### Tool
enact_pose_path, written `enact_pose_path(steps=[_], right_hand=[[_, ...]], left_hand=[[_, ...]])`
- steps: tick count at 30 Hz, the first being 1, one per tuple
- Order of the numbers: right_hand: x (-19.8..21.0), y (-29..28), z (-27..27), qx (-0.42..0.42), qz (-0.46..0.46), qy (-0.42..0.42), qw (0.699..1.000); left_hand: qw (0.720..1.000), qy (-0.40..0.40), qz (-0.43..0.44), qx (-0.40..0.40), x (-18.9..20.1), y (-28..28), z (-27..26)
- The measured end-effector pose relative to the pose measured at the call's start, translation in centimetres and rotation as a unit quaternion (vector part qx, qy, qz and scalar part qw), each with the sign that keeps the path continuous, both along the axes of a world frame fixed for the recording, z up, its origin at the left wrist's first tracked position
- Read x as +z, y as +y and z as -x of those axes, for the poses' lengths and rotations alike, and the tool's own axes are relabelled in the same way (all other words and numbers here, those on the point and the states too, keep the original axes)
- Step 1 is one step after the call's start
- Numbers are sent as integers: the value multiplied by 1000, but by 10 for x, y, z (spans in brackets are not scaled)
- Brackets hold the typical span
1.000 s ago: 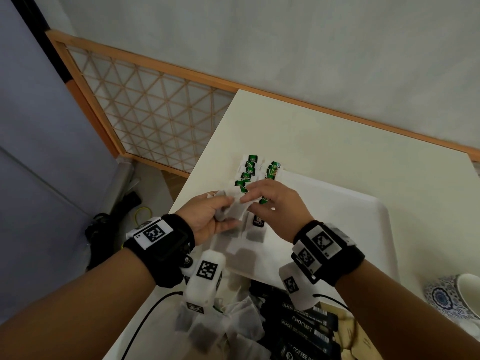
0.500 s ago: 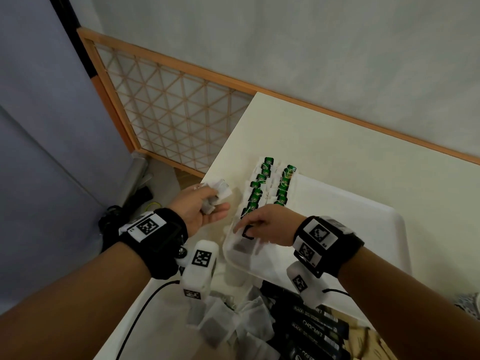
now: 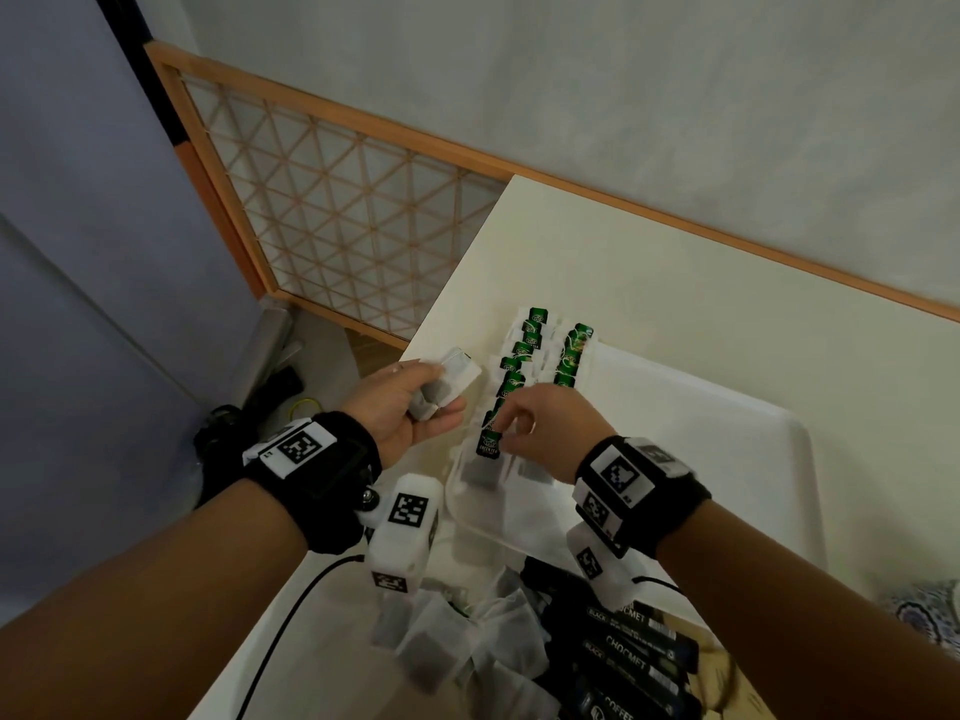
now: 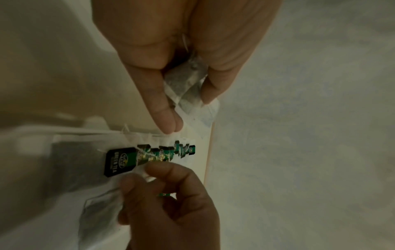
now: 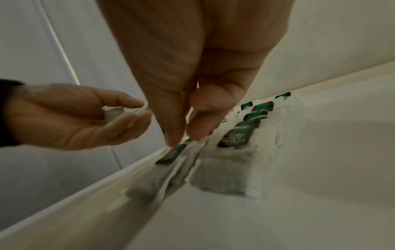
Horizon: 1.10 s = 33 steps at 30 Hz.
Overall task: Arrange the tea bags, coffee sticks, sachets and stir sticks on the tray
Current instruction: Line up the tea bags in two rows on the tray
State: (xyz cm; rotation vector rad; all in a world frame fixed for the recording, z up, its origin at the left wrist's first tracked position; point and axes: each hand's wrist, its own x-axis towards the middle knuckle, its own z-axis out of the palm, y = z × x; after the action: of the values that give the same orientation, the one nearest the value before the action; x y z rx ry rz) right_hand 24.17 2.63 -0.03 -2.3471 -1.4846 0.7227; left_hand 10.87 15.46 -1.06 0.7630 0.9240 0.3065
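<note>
A white tray (image 3: 727, 459) lies on the table with two rows of tea bags (image 3: 524, 366) along its left side, green tags up. My right hand (image 3: 501, 444) is at the near end of the left row and pinches the top edge of the nearest tea bag (image 5: 171, 152) between thumb and forefinger, beside its green tag (image 4: 119, 160). My left hand (image 3: 441, 397) hovers just left of the tray, palm up, and holds a small bunch of tea bags (image 4: 186, 84) between thumb and fingers. The left hand (image 5: 74, 118) also shows in the right wrist view.
Loose tea bags (image 3: 441, 641) lie in a heap at the table's near edge. Black coffee sticks (image 3: 634, 662) lie next to them on the right. A patterned cup (image 3: 924, 610) stands at the far right. The table's left edge drops to the floor beside a lattice screen (image 3: 337, 215).
My right hand left the bunch in my left hand, moved down to the near end of the left row and set a tea bag there. My left hand drew slightly left.
</note>
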Motion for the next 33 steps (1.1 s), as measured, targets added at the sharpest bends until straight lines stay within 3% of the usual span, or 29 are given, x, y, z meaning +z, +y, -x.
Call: enact_pose_path(steps=[5, 16, 22, 28, 30, 33], right_hand=[[-3, -1, 21, 82, 54, -6, 995], [-9, 7, 17, 58, 39, -1, 998], [-3, -6, -1, -93, -131, 41, 986], [3, -16, -11, -2, -243, 25, 970], [7, -21, -12, -27, -277, 78, 957], [17, -32, -14, -95, -244, 176, 949]], left_hand=[[1000, 0, -3, -5, 1, -1, -4], [1000, 4, -1, -8, 4, -5, -9], [999, 28, 23, -27, 2, -13, -10], [989, 53, 25, -138, 3, -26, -14], [986, 59, 16, -158, 7, -29, -15], [989, 57, 22, -137, 7, -28, -15]])
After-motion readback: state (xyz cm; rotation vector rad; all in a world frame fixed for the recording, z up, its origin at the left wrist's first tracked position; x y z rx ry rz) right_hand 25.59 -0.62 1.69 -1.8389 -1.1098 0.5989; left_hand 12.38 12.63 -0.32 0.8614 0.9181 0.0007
